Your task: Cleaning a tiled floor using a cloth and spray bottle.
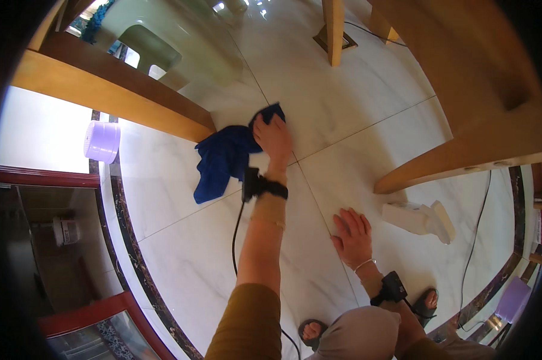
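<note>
My left hand (273,137) presses a dark blue cloth (226,155) against the marble-patterned tile floor (325,139). Part of the cloth is bunched under its fingers; the rest trails left beside the foot of a wooden furniture leg (199,127). My right hand (354,238) is palm down with its fingers spread, low over the floor and holding nothing. Whether it touches the tiles I cannot tell. To its right is a white plastic bottle-like container (415,218). Both wrists carry black strapped devices with cables.
A pale green plastic stool (199,54) with cutouts is at the upper left. Curved wooden furniture (473,139) reaches in from the right. Near a wooden leg (334,31) lies a metal floor plate (349,41). A lavender tub (102,141) stands left; a black cable (473,243) runs along the right.
</note>
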A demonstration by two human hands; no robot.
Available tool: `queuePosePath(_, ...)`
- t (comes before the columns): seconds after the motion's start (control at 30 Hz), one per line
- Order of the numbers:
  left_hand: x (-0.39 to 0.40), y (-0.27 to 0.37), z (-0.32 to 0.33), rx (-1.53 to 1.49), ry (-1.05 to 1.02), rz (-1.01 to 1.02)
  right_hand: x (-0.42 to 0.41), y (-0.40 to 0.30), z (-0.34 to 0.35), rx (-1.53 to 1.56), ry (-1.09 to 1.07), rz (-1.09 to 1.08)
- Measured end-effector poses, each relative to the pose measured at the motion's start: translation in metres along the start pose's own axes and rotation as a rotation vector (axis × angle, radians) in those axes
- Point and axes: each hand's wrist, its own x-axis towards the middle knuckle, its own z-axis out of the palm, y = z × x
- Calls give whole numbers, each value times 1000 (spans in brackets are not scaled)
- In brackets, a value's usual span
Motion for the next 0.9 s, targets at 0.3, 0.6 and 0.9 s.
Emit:
queuePosePath(0.3,-81,-1,-52,-77,-148,124,1,0,-3,20,5,8)
queuePosePath(0.6,87,-23,26,257,156,124,3,-7,4,37,19,7)
queuePosePath(0.9,100,-28,-16,-55,-493,156,0,2,3,18,30,-2)
